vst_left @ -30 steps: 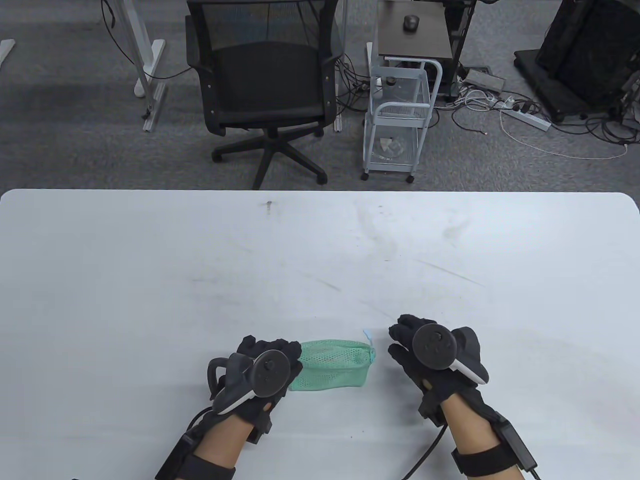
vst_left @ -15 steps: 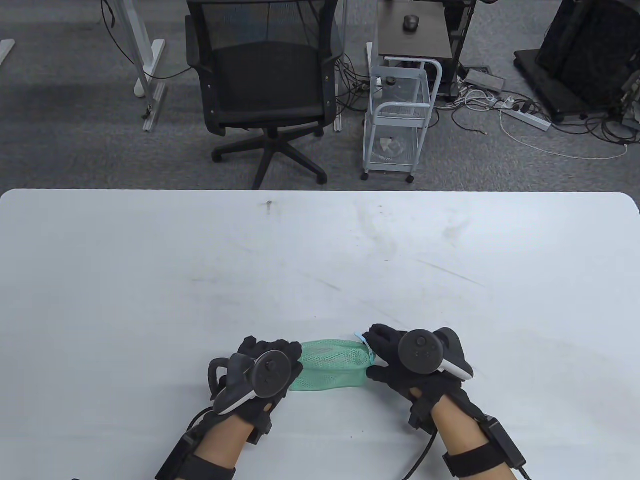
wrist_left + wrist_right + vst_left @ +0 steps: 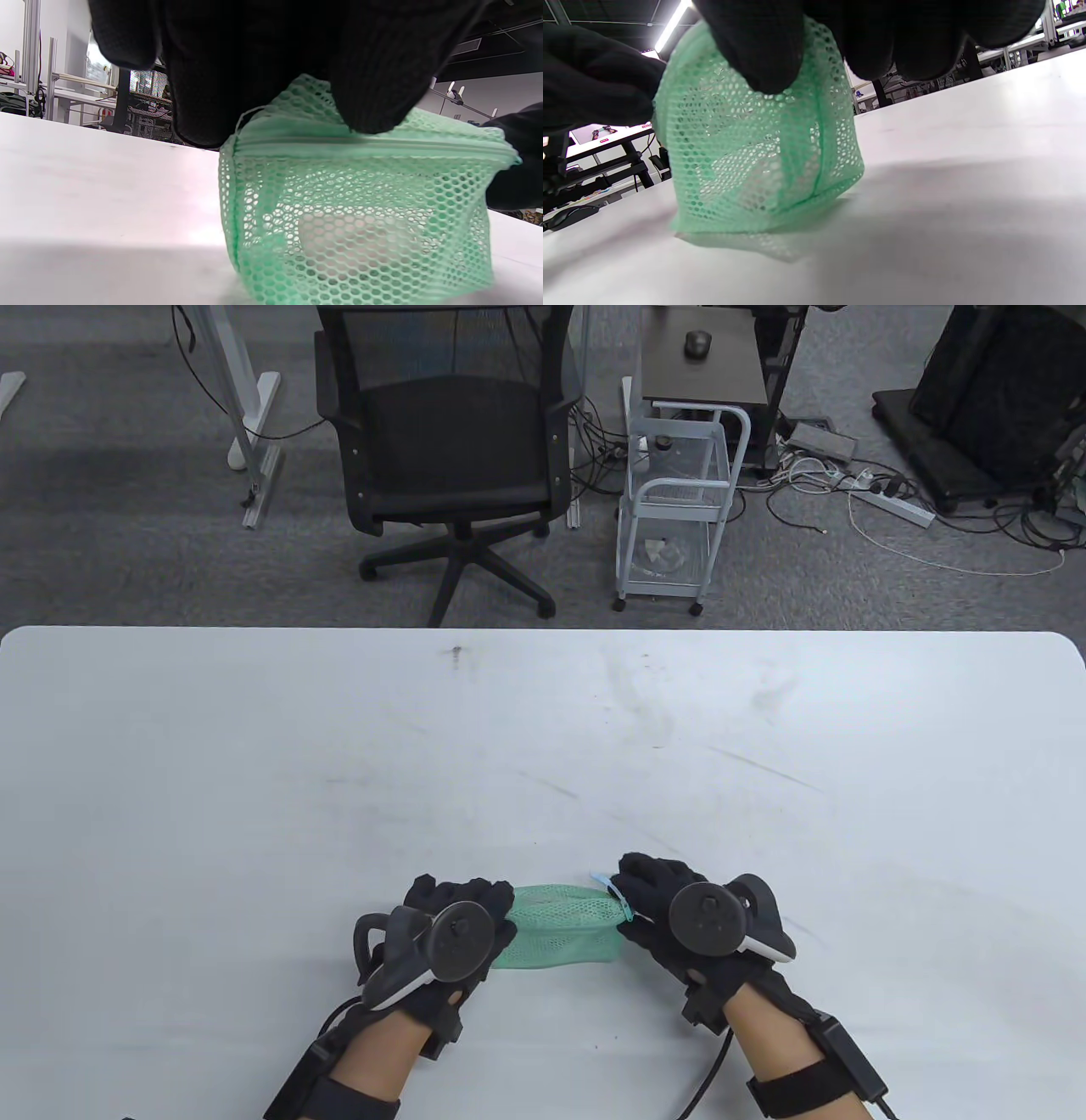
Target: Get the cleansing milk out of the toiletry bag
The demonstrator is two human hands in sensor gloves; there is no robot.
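Two gloved hands bracket the toiletry bag [image 3: 562, 929], a small green mesh pouch standing on the white table [image 3: 543, 746] near its front edge. The left hand [image 3: 441, 937] grips the bag's left end, fingers [image 3: 365, 84] pressed down onto the top seam just above the zip line. The right hand [image 3: 679, 912] is at the opposite end, fingers [image 3: 759, 55] closed on the mesh at the upper corner, beside the pale blue zip pull [image 3: 612, 889]; whether they pinch the pull itself or only the fabric cannot be told from these views.

The zip [image 3: 373, 144] appears closed along the whole length visible in the left wrist view. A pale, rounded item [image 3: 360, 237] lies low inside the bag, seen only through the netting; it is probably the cleansing milk, though shape and label are unclear.

Handling assessment: the mesh is soft and collapses under finger pressure, so it gives no rigid purchase and will drag along the table unless one end is pinned. The sensible holds are the seam at the left end, as now, and the zip pull on the right. The contents look light and likely smooth plastic, liable to slip in gloved fingers; once the bag is opened, a grip around its body would be safer than at one end.
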